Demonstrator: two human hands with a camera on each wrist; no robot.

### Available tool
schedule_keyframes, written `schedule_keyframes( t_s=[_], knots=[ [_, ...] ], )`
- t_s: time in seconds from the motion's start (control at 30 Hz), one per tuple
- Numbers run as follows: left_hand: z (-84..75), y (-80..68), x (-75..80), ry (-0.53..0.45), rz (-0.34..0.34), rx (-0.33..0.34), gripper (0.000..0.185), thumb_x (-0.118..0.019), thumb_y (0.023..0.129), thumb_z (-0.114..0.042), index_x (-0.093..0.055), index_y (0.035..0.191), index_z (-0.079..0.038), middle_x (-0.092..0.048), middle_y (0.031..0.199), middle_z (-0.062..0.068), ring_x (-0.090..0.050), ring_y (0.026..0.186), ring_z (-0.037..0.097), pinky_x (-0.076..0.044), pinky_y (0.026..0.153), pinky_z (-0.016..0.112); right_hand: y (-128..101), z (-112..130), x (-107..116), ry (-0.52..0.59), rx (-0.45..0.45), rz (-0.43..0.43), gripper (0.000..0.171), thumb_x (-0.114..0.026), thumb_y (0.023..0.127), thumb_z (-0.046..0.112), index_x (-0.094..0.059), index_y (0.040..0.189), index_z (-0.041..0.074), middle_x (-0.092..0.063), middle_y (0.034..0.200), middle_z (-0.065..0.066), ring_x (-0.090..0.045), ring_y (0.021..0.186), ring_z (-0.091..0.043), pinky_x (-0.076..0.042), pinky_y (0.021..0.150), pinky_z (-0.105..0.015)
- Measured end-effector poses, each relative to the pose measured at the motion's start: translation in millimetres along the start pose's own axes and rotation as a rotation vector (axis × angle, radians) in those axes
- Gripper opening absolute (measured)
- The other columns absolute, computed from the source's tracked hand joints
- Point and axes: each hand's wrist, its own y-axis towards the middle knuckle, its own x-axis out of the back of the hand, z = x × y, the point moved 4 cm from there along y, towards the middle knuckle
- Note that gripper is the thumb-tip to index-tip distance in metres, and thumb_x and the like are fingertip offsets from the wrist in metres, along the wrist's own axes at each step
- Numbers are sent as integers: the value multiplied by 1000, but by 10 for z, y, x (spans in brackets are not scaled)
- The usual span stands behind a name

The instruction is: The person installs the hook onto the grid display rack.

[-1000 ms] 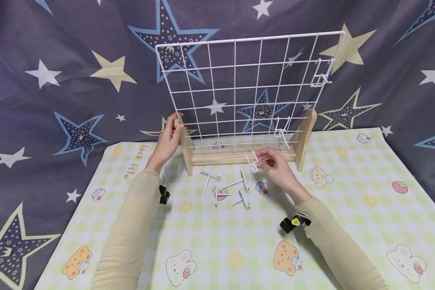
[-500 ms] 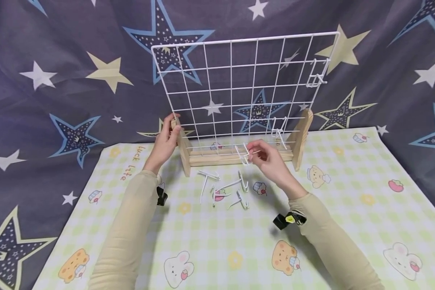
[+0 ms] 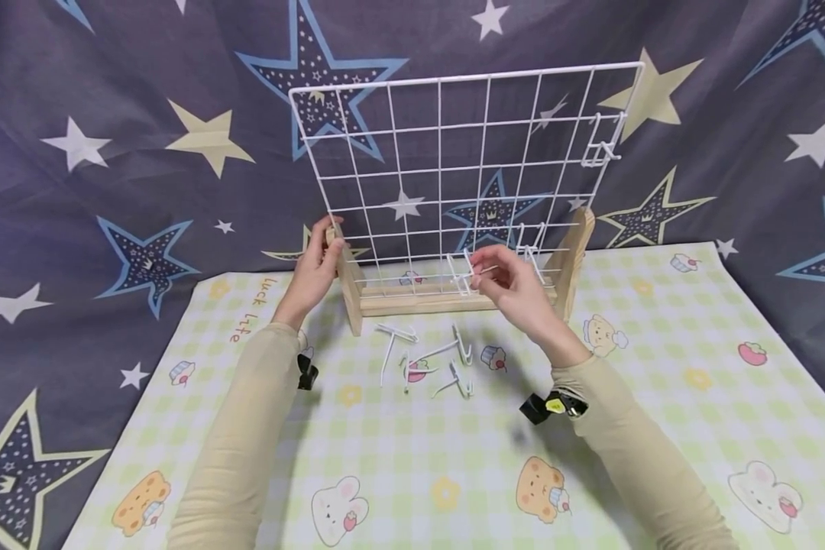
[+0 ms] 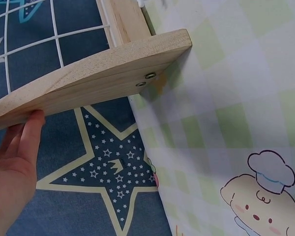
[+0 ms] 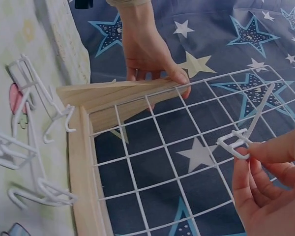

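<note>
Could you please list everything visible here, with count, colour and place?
Wire grid panel: one, white, upright in the wooden stand at the far edge of the mat.
Wooden stand: one, pale wood, two side feet and a base rail, holding the panel.
Hooks on the panel: two, white, one upper right, one lower right.
Loose hooks: several, white, on the mat in front of the stand.
Held hook: one, white, near the panel's bottom row.
Mat: one, green-and-white check with cartoon animals.
Backdrop cloth: one, dark blue with stars.
Left hand: grips the stand's left foot.
Right hand: pinches the held hook.
</note>
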Motion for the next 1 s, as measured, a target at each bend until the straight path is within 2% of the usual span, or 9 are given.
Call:
schedule_keyframes(
  t_s=[0.17,0.27,0.43,0.67,0.87,1.0],
  knots=[
    [233,66,6,3,-18,-3,43,-38,106,-26,-32,146,-14,-53,123,27,-55,104,36,-53,71,27,44,59,60,20,11,-22,24,-58,87,-13,-57,110,-9,-60,95,-22,-59,77,-15,-50,68,-21],
    [313,81,-4,13,-23,1,45,-39,105,-30,-32,147,-18,-54,123,23,-55,103,33,-54,73,31,62,88,117,32,20,-45,23,-58,88,-13,-58,110,-10,-59,94,-21,-58,77,-15,-50,68,-22],
    [323,81,-10,23,-27,-6,45,-39,104,-33,-33,147,-20,-54,122,20,-55,99,30,-53,73,39,91,138,210,36,33,-91,23,-57,88,-15,-57,110,-10,-59,92,-18,-59,77,-15,-50,68,-21],
    [310,78,5,30,-34,-15,44,-39,105,-31,-33,147,-19,-54,122,21,-54,97,32,-52,74,48,190,169,332,50,57,-145,23,-57,87,-15,-55,110,-12,-58,91,-12,-60,77,-17,-51,70,-21],
    [317,82,3,44,-40,-24,44,-40,105,-32,-34,146,-18,-55,120,20,-53,91,26,-51,68,33,286,137,417,52,41,-158,23,-57,88,-14,-54,111,-13,-59,88,-3,-59,73,-13,-50,67,-20],
    [314,83,4,50,-43,-27,44,-40,105,-32,-34,146,-19,-56,120,19,-52,89,24,-49,66,28,361,126,467,35,34,-167,25,-57,89,-12,-54,114,-12,-60,89,-5,-60,75,-14,-50,70,-20]
  ],
)
